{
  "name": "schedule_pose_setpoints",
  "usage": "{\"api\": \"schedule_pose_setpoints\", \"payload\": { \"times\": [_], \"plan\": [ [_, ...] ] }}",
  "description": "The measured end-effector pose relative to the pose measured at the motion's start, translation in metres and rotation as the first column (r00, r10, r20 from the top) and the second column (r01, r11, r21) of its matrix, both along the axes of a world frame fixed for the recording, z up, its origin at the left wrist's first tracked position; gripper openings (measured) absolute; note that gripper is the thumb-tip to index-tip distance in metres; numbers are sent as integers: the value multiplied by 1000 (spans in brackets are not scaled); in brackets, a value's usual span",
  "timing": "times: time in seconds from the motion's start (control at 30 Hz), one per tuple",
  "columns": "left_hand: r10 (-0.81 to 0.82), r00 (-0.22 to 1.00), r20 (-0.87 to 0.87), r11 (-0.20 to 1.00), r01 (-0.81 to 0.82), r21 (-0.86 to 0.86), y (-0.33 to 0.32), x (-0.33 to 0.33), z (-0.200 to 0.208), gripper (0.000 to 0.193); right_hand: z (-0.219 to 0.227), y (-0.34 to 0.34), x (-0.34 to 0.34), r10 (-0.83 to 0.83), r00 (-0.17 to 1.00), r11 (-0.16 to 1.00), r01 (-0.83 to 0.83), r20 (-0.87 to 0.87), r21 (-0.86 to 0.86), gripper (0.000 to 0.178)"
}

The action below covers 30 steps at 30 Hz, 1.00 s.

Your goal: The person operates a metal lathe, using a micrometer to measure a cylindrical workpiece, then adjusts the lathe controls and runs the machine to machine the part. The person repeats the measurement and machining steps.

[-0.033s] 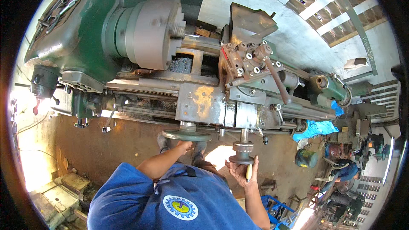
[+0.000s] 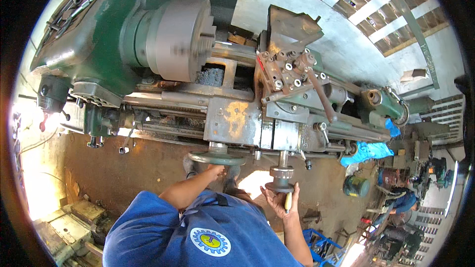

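Note:
A green metal lathe stretches across the view, its large chuck (image 2: 179,39) blurred as it turns. My left hand (image 2: 215,170) is closed at the lower edge of the big carriage handwheel (image 2: 216,158); the wheel partly hides its fingers. To the right, my right hand (image 2: 280,202) curls around the smaller cross-slide handwheel (image 2: 280,184). That wheel's pale handle (image 2: 288,200) lies against the palm, by the fingers. Above the hands sit the carriage (image 2: 232,121) and the bolted tool post (image 2: 292,71) with its long lever (image 2: 322,96). Any cutting tip is hard to make out.
Metal chips (image 2: 211,76) lie in the bed gap below the chuck. Hand tools (image 2: 74,7) rest on the headstock. At right are the tailstock (image 2: 376,100), a blue plastic sheet (image 2: 367,152), a bucket (image 2: 356,186), a blue crate (image 2: 321,247) and another person (image 2: 403,200) at a distance.
The chuck's jaws show at a different turn angle. Both hands keep nearly the same hold on the handwheels; the view shifts very slightly.

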<state>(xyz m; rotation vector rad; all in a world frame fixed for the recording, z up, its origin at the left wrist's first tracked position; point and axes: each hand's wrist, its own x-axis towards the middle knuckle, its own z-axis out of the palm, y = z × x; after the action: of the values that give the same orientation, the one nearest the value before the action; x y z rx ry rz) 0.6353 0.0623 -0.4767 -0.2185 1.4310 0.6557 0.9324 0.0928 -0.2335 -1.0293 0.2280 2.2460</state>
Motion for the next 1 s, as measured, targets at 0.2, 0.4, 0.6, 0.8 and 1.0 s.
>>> {"api": "schedule_pose_setpoints", "payload": {
  "times": [0.2, 0.4, 0.6, 0.8, 1.0],
  "plan": [
    [-132, 991, 29, 987, 128, 96, 25, 39, 19, 21, -3, 3, -36, -147, 979, 974, 117, 142, 196, 97],
    [-221, 974, 50, 975, 219, 46, 25, 34, 14, 23, -51, 1, -63, -924, -172, 310, -859, 342, 407, 107],
    [-222, 974, 47, 975, 223, -10, 22, 36, 0, 18, -13, -11, -11, -344, 794, 828, 5, 501, 561, 101],
    [-280, 959, 37, 960, 278, 41, 23, 35, 14, 18, -48, 36, 13, 240, 957, 926, -174, -164, 336, 103],
    [-329, 943, 52, 943, 325, 75, 20, 20, 12, 28, 56, 12, -11, -139, -75, 384, -923, 987, -16, 84]
  ]
}}
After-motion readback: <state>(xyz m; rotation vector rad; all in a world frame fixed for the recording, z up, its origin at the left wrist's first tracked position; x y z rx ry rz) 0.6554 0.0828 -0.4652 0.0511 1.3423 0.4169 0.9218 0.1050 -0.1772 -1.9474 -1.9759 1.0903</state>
